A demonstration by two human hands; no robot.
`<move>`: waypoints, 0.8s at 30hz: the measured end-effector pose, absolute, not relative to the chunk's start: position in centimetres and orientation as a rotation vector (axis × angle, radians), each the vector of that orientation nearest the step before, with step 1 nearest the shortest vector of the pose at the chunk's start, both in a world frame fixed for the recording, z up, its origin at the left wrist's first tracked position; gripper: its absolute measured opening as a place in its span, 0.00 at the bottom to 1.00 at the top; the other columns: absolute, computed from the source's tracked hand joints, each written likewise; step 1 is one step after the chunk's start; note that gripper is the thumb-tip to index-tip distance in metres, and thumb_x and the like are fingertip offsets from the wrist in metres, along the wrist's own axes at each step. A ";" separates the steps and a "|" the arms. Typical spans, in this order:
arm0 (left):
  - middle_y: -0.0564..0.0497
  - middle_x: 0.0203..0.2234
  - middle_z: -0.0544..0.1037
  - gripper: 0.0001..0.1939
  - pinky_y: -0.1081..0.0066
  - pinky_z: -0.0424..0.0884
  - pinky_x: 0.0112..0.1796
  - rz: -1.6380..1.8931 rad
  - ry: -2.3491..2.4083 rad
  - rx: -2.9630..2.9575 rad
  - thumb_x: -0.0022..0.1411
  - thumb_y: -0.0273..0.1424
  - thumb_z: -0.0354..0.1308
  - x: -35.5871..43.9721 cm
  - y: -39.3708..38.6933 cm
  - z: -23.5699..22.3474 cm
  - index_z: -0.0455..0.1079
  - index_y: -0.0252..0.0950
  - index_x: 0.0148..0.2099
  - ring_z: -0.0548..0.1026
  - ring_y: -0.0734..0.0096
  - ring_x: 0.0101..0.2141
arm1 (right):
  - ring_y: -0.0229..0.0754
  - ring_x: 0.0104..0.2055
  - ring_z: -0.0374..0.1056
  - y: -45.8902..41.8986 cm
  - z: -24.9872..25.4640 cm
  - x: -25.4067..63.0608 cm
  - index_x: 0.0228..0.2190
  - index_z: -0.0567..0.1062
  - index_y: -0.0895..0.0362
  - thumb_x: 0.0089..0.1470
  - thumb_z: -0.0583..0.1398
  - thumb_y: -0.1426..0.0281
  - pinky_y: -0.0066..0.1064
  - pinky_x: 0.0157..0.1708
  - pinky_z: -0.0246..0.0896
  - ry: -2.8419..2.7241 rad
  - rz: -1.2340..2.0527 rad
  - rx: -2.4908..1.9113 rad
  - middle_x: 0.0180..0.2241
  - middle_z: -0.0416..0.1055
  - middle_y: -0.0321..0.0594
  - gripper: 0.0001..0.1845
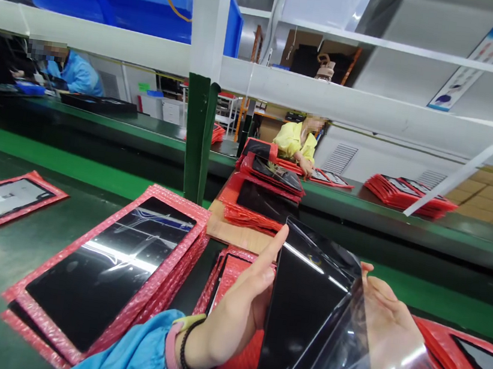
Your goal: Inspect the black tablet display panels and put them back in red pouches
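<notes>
Glossy black glass panel (pixel 302 313) tilted upright between both hands, clear film (pixel 355 356) peeling off its right face, left hand (pixel 242 305) gripping left edge with forefinger extended, right hand (pixel 384 330) open-fingered behind the film, grip unclear
</notes>
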State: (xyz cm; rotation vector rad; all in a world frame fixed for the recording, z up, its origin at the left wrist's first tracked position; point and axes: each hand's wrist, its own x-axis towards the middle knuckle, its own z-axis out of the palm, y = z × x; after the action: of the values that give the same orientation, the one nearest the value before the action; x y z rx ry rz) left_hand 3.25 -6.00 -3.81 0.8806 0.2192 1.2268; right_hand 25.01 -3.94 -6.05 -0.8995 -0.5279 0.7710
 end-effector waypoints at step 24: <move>0.58 0.67 0.53 0.30 0.74 0.42 0.64 1.259 0.375 0.878 0.67 0.28 0.47 4.1 -4.2 -3.7 0.48 0.33 0.69 0.47 0.76 0.66 | 0.39 0.36 0.71 -1.2 -8.3 27.0 0.28 0.72 0.61 0.55 0.59 0.76 0.32 0.34 0.71 -0.380 1.083 -0.777 0.30 0.71 0.36 0.04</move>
State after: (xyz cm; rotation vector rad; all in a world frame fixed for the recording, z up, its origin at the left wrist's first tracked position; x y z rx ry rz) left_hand 4.06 -4.23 -3.71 0.8775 0.3754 1.2586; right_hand 26.96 -1.24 -8.25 -0.7775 -0.3801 1.0834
